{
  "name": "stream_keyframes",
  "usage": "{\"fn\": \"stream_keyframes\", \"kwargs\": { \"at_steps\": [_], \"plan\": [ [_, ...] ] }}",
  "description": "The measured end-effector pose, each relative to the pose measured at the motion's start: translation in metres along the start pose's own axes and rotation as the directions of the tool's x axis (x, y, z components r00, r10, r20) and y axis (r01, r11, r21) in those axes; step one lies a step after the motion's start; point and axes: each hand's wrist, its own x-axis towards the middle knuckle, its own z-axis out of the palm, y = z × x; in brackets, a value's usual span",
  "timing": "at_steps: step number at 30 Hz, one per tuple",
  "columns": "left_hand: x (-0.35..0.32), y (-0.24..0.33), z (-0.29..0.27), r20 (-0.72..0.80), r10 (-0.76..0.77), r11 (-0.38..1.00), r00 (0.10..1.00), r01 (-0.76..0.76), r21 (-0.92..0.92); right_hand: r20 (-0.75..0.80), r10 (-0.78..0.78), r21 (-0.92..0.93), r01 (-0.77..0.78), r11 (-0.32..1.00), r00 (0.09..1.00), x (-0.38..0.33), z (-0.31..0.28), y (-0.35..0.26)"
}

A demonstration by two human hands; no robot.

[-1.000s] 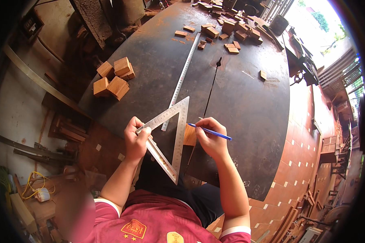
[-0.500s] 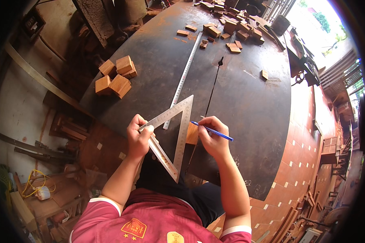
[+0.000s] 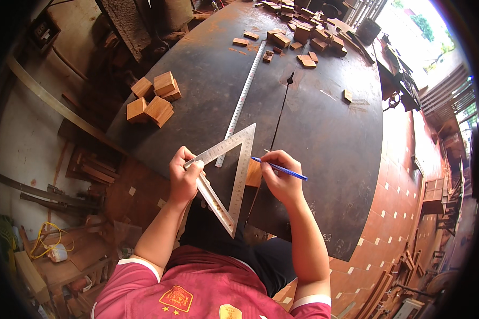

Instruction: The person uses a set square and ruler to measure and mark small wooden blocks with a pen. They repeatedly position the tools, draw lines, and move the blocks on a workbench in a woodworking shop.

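My left hand (image 3: 184, 174) is closed on one corner of a metal triangle square (image 3: 242, 175), thumb on top. The square is held over the near edge of the dark table, its far point reaching over a steel ruler (image 3: 241, 102) that lies on the top. In my right hand (image 3: 282, 175) a blue pen (image 3: 283, 170) is gripped, its tip beside the square's right edge. Under that hand is a small wooden block (image 3: 253, 173), partly hidden by the square and my fingers. Whether the pen touches the block I cannot tell.
Several wooden blocks (image 3: 158, 110) are grouped on the left of the dark table (image 3: 330, 143). Many more wooden pieces (image 3: 303, 35) are heaped at the far end. A single small block (image 3: 348, 96) lies to the right. A slot (image 3: 282, 111) runs along the tabletop.
Both hands, the square and the pen keep nearly the same pose. The whole view has shifted very slightly.
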Motion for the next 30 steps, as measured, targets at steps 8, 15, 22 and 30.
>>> {"fn": "stream_keyframes", "kwargs": {
  "at_steps": [8,15,22,30],
  "plan": [
    [-0.002,0.001,0.002,-0.019,-0.008,1.000,1.000,0.008,0.007,0.009,0.010,-0.003,-0.010,1.000,1.000,-0.001,0.000,0.001],
    [-0.001,-0.002,-0.001,-0.003,-0.004,1.000,1.000,0.004,0.010,0.022,0.016,-0.041,-0.015,0.999,1.000,0.000,0.000,-0.001],
    [-0.002,0.003,0.001,-0.016,-0.035,0.999,0.999,0.035,0.006,0.154,0.068,-0.123,-0.049,0.991,0.986,-0.005,-0.007,-0.013],
    [-0.005,0.007,0.004,-0.031,-0.054,0.999,0.998,0.053,-0.013,0.320,0.168,-0.002,-0.176,0.984,0.933,-0.010,-0.023,-0.028]
  ]
}}
